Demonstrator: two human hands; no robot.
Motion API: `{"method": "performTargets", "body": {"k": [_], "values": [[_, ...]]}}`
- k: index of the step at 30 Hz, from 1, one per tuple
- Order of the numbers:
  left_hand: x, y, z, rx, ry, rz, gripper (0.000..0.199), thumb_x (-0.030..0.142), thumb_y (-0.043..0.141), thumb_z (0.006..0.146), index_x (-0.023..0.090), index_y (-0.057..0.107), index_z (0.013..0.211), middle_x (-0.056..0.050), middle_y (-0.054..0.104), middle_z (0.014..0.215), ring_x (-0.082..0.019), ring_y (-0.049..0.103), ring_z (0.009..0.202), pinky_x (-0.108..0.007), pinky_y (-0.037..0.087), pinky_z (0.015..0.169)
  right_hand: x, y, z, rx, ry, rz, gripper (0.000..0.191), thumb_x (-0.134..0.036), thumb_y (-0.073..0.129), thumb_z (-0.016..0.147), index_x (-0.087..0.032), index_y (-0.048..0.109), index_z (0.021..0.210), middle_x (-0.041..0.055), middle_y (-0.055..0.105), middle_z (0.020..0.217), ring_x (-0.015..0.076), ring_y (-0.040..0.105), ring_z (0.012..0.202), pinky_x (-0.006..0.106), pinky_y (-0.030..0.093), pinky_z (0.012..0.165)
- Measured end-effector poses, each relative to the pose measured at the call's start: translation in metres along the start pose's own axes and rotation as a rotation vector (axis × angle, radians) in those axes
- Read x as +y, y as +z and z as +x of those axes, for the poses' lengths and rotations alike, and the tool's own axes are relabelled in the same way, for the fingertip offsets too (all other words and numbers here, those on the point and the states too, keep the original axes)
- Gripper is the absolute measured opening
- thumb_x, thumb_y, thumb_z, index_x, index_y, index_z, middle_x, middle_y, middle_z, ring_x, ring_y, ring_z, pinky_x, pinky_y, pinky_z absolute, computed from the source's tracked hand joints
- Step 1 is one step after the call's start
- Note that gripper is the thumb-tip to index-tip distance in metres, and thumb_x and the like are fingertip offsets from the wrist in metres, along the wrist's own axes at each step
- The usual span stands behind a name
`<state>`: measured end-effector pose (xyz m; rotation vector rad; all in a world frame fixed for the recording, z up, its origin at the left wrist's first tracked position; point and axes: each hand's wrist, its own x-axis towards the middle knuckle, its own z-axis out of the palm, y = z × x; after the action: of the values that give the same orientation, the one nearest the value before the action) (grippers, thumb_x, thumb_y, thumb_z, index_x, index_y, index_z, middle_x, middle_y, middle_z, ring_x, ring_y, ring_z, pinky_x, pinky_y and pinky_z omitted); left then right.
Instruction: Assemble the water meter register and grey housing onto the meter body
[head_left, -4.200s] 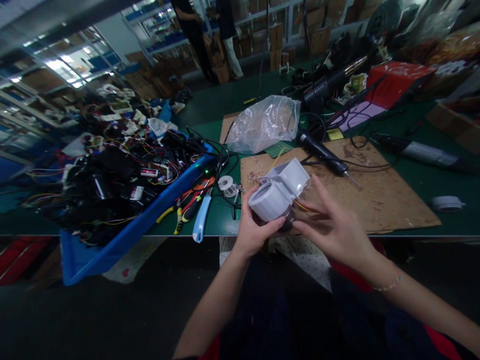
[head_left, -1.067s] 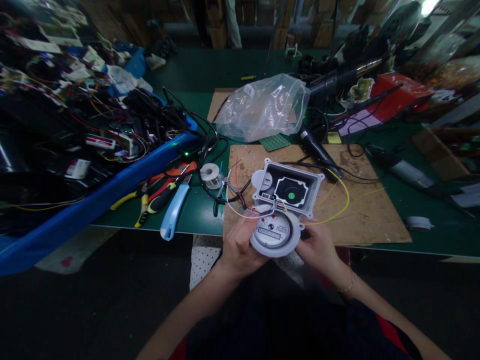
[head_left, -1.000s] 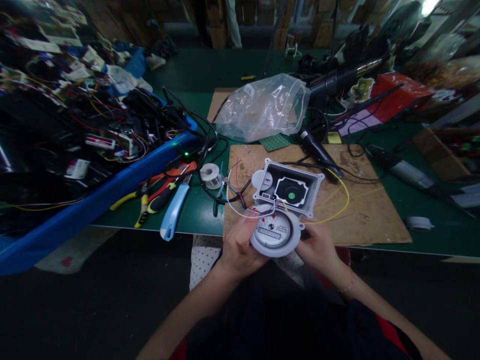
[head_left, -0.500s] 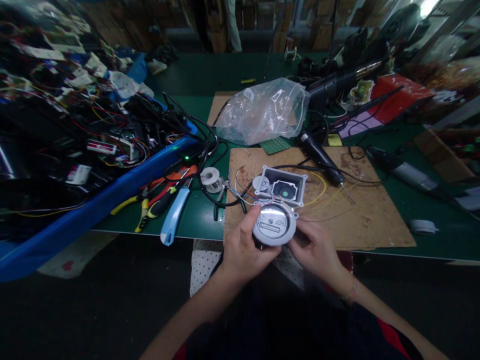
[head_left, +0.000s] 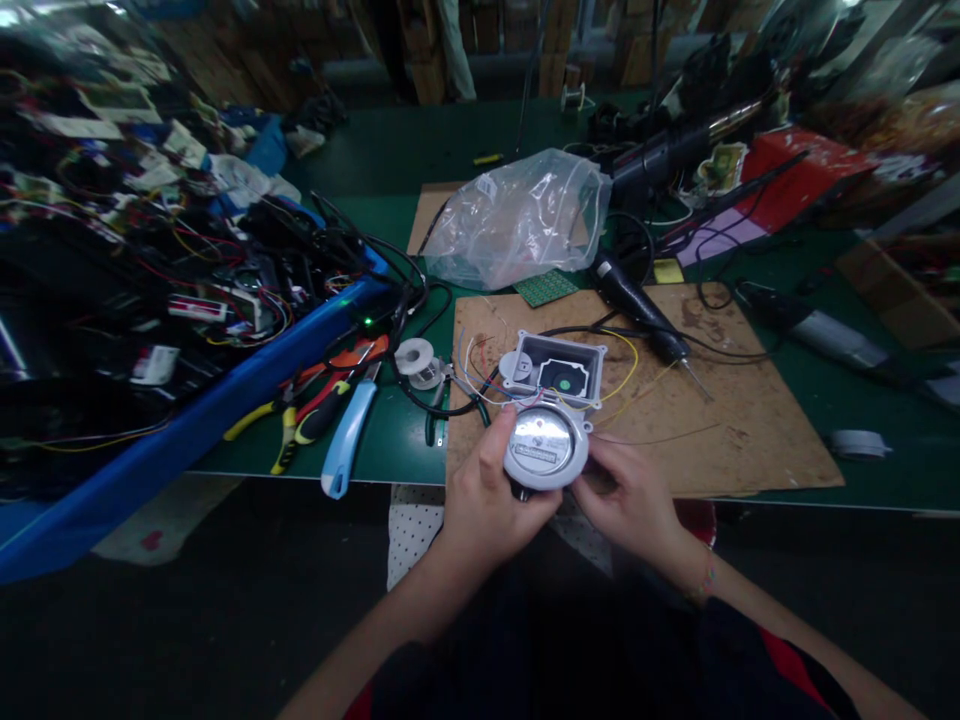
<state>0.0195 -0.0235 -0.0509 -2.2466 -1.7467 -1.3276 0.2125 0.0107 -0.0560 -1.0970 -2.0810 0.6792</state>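
Observation:
A grey round meter head (head_left: 546,448) with a clear window over a printed label is tilted up at the board's front edge. My left hand (head_left: 491,495) is closed around its left side, thumb on the rim and fingers underneath. At its lower right edge, my right hand (head_left: 626,495) is closed, fingertips against the housing and partly hidden. Just behind the meter head lies an open rectangular grey housing (head_left: 596,375), with a round dark part inside. Thin red, blue, white and yellow wires (head_left: 484,385) run out between the two parts.
A brown board (head_left: 720,430) lies on the green bench. Left are a solder spool (head_left: 418,362), pliers (head_left: 285,430), a blue-handled cutter (head_left: 349,435) and a blue bin (head_left: 225,420) of electronics. Behind are an electric screwdriver (head_left: 641,310), a plastic bag (head_left: 517,220) and a green circuit board (head_left: 546,289).
The view has shifted slightly. Both hands keep their hold on the meter head, which looks tilted a little differently, with a brighter reflection on its window.

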Motion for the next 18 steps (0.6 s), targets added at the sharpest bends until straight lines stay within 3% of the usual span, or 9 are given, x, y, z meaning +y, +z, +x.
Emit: {"method": "performTargets", "body": {"k": [7, 12, 18], "values": [[0.015, -0.008, 0.004, -0.121, -0.061, 0.006, 0.1, 0.026, 0.079, 0.078, 0.017, 0.018, 0.157, -0.024, 0.058, 0.141, -0.036, 0.064, 0.124, -0.048, 0.06, 0.096, 0.002, -0.001, -0.001, 0.022, -0.039, -0.032, 0.019, -0.022, 0.061, 0.089, -0.02, 0.066, 0.108, 0.0089, 0.072, 0.103, 0.0245, 0.069, 0.092, 0.035, 0.056, 0.078], [0.03, -0.011, 0.014, -0.284, -0.104, 0.089, 0.1, 0.026, 0.079, 0.076, 0.023, 0.019, 0.156, -0.026, 0.058, 0.136, -0.043, 0.07, 0.108, -0.052, 0.064, 0.075, 0.006, -0.001, -0.004, 0.074, -0.069, -0.073, 0.013, -0.018, 0.063, 0.085, -0.02, 0.065, 0.098, 0.007, 0.071, 0.094, 0.0232, 0.069, 0.084, 0.033, 0.056, 0.073], [0.029, -0.012, 0.014, -0.262, -0.114, 0.071, 0.103, 0.028, 0.08, 0.076, 0.025, 0.017, 0.157, -0.022, 0.061, 0.127, -0.039, 0.071, 0.098, -0.047, 0.064, 0.069, 0.005, 0.0, -0.003, 0.094, -0.092, -0.116, 0.011, -0.018, 0.064, 0.084, -0.02, 0.065, 0.095, 0.0066, 0.071, 0.091, 0.0228, 0.069, 0.081, 0.033, 0.057, 0.072]]}}
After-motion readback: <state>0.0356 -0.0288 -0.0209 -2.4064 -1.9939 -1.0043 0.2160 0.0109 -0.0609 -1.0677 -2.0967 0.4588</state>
